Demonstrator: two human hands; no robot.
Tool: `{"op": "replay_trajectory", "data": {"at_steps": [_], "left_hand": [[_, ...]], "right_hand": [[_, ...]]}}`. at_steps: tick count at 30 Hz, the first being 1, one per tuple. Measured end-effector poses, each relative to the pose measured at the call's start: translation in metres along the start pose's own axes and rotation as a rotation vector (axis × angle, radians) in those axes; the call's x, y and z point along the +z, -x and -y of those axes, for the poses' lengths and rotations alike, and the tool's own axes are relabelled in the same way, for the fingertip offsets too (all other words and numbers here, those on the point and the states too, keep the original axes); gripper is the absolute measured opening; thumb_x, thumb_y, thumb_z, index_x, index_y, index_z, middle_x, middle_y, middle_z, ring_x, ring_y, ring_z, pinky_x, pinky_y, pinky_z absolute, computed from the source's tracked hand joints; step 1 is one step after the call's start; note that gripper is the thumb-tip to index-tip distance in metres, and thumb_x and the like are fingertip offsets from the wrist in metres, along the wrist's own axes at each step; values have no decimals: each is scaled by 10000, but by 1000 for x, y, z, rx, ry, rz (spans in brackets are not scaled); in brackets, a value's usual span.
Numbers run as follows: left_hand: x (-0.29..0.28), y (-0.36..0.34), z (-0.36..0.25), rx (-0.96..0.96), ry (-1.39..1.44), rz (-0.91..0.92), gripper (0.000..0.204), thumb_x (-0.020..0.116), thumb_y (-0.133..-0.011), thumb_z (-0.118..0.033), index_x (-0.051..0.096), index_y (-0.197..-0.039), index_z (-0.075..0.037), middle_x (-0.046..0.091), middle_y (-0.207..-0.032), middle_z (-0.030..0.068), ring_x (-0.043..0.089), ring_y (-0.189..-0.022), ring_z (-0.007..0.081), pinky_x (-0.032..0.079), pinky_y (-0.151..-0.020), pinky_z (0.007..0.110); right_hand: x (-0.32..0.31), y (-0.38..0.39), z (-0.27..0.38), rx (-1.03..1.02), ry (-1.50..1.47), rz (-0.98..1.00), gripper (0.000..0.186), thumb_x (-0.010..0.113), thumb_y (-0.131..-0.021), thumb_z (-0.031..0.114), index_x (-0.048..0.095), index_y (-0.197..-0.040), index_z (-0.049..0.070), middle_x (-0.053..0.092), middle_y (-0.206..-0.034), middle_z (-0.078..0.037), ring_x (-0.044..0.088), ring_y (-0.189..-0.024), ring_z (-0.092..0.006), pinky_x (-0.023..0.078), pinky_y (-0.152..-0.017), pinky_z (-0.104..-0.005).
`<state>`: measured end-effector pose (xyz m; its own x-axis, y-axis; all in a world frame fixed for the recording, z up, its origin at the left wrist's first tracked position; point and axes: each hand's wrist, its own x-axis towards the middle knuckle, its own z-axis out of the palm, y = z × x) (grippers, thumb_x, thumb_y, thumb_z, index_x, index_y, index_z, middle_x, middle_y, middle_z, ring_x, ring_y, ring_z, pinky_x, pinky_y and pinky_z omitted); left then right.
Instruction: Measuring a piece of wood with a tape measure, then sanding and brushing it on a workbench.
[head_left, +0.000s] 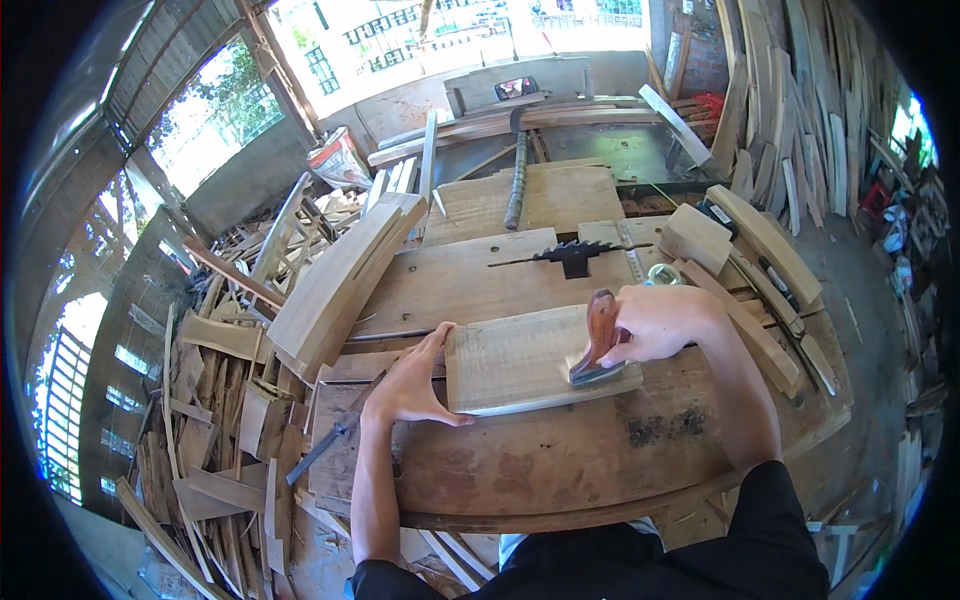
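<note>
A pale wooden board [515,362] lies flat on the worn wooden bench top. My left hand [408,382] grips its left end, thumb along the near edge and fingers at the far corner. In my right hand [655,325] is what looks like a hand plane [602,330], with a curved reddish-brown wooden body. Its metal lower end [597,374] rests on the right part of the board, with a pale curl, perhaps a shaving, beside it. My right fingers are wrapped round the wood and partly hidden behind it.
Beyond the board, a toothed saw blade [580,252] rises through the bench. Thick timbers [345,280] stand at the left; a wooden block [697,238] and long pieces [765,245] lie at the right. A long wrapped-handled tool [518,180] lies farther back. Scrap wood [225,430] heaps up at left.
</note>
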<state>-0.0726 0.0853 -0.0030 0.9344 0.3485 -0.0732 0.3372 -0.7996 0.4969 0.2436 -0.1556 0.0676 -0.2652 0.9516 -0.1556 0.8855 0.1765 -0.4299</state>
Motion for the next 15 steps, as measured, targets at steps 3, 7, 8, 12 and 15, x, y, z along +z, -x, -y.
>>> {"op": "replay_trajectory", "data": {"at_steps": [3,7,8,12,15], "left_hand": [[0,-1,0,0,-2,-4,1507,1025,-479,-517,235,-1659,-15,467,-1604,285,441,-1505,435,349,-1261,497],[0,-3,-2,-9,-5,7,1505,1025,-484,-519,235,-1661,-13,463,-1607,285,433,-1513,430,344,-1267,493],[0,-2,-1,-14,-2,2,1505,1025,-484,-519,235,-1661,-13,463,-1607,285,433,-1513,430,344,-1267,493],[0,3,2,1,4,-4,1508,1027,-479,-512,234,-1659,-8,462,-1607,286,425,-1521,429,343,-1271,489],[0,0,-1,10,8,-5,1505,1027,-479,-507,235,-1658,-9,463,-1605,287,426,-1520,430,345,-1271,490]], "right_hand": [[-4,-10,0,261,47,-18,268,749,-975,301,782,-1145,96,774,-932,-171,749,-872,-364,583,-792,-456],[3,-20,-13,462,138,-307,317,755,-965,310,775,-989,-6,767,-983,-208,747,-929,-394,595,-853,-480],[5,-22,-7,472,206,-317,268,753,-967,295,779,-1056,43,769,-960,-188,746,-914,-386,588,-840,-487],[-5,-14,31,471,66,-183,226,754,-968,254,780,-1125,94,770,-961,-159,737,-924,-391,576,-853,-490],[7,-5,14,57,-5,-11,214,758,-963,230,781,-1132,100,769,-969,-146,735,-951,-379,576,-860,-462]]}}
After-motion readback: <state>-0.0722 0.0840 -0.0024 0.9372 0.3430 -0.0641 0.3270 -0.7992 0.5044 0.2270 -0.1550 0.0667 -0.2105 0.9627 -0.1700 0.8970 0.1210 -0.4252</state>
